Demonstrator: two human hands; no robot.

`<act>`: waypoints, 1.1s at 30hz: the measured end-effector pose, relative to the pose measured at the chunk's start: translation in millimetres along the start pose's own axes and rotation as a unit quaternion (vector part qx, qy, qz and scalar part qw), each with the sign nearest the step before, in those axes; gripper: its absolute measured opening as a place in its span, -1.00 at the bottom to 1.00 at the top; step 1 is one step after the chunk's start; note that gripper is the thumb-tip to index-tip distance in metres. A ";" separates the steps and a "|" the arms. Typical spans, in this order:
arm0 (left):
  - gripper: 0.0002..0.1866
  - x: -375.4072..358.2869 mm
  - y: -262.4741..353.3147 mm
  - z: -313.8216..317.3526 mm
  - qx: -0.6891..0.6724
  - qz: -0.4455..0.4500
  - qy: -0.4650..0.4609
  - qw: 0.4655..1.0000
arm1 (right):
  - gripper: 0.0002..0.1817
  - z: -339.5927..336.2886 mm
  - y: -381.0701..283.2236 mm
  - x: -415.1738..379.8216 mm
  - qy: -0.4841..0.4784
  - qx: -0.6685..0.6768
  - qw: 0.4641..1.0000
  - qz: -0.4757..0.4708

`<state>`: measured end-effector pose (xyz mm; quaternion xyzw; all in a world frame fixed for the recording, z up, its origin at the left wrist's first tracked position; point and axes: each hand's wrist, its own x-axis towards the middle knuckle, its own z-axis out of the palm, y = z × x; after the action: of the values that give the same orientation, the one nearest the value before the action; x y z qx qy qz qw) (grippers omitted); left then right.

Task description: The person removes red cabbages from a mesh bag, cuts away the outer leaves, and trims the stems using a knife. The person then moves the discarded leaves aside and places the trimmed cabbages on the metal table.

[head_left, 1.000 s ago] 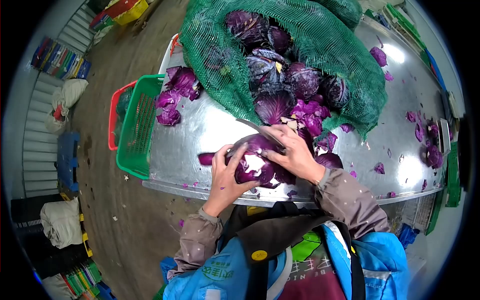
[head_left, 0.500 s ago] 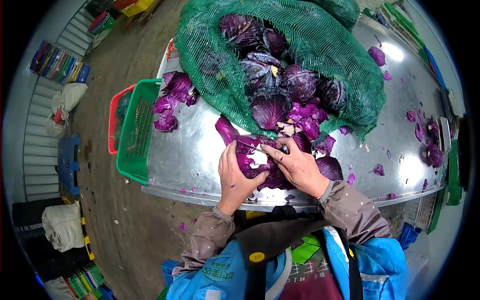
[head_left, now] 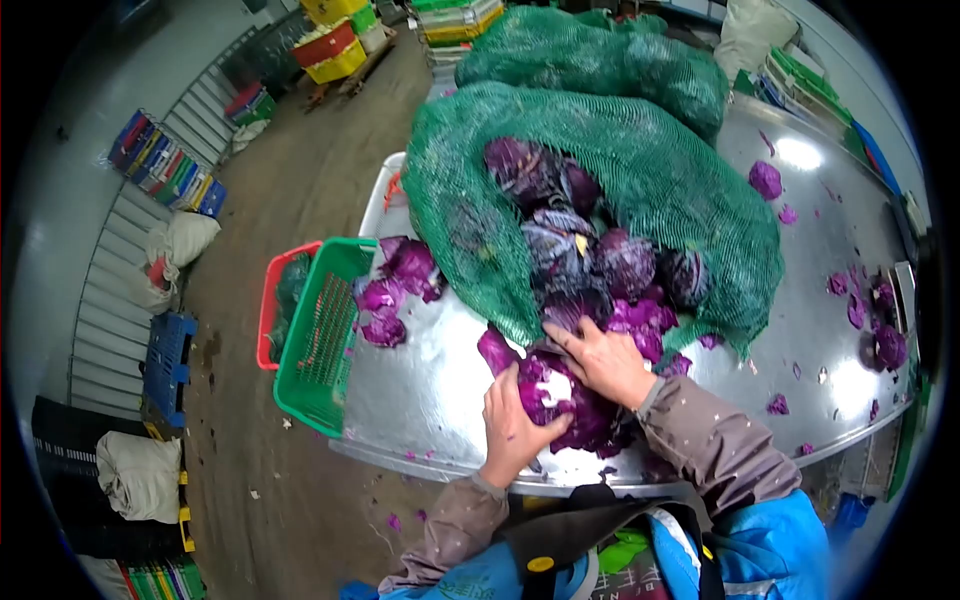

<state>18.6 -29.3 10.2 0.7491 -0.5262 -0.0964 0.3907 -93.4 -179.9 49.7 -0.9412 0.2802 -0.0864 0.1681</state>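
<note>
A trimmed red cabbage (head_left: 597, 408), with a white patch on its side, rests on the metal table near the front edge. My left hand (head_left: 517, 420) grips it from the left, thumb and fingers spread around it. At the cabbage's upper right is my right hand (head_left: 606, 366), fingers bent; a thin edge like a knife blade shows under them, mostly hidden. A loose purple leaf (head_left: 496, 350) lies just beyond my left fingertips. Past my hands, several red cabbages (head_left: 625, 262) sit in the mouth of a green mesh sack (head_left: 465, 230).
On the left are a green basket (head_left: 315, 335) and a red basket (head_left: 268, 310). Purple leaves (head_left: 408, 265) lie by the table's left edge. Another full mesh sack (head_left: 600, 70) stands behind. Leaf scraps (head_left: 778, 404) dot the metal table (head_left: 420, 400) on the right.
The view has tilted up, showing more of the room's far end. My right hand has shifted to the cabbage's far upper side; my left hand keeps its grip.
</note>
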 end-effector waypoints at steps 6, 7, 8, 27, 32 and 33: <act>0.09 -20.6 -9.1 -12.7 -0.003 0.042 -0.068 0.997 | -0.62 45.6 38.0 -10.5 0.032 0.080 0.992 0.096; 0.11 -28.3 -19.8 -15.1 -0.017 0.023 -0.078 0.997 | -0.63 48.0 37.0 -12.6 0.052 0.085 0.991 0.091; 0.13 -29.1 -22.9 -26.0 -0.008 -0.013 -0.102 0.995 | -0.65 40.9 31.8 -12.5 0.042 0.112 0.988 0.100; 0.13 -25.9 21.2 -16.7 -0.023 -0.156 -0.020 0.987 | -0.43 -25.8 -46.4 -53.7 -0.089 0.097 0.991 -0.032; 0.08 -24.4 22.6 -6.4 0.010 -0.093 0.010 0.996 | -0.45 -12.6 -57.5 -44.9 -0.037 0.028 0.996 -0.072; 0.08 -22.7 23.9 -6.8 0.010 -0.097 0.010 0.995 | -0.49 -13.5 -57.9 -41.8 -0.029 0.028 0.997 -0.072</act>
<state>-4.4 -9.8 25.2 0.8014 -0.4482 -0.1209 0.3772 -102.6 -114.7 80.5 -0.9560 0.2041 -0.0791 0.1953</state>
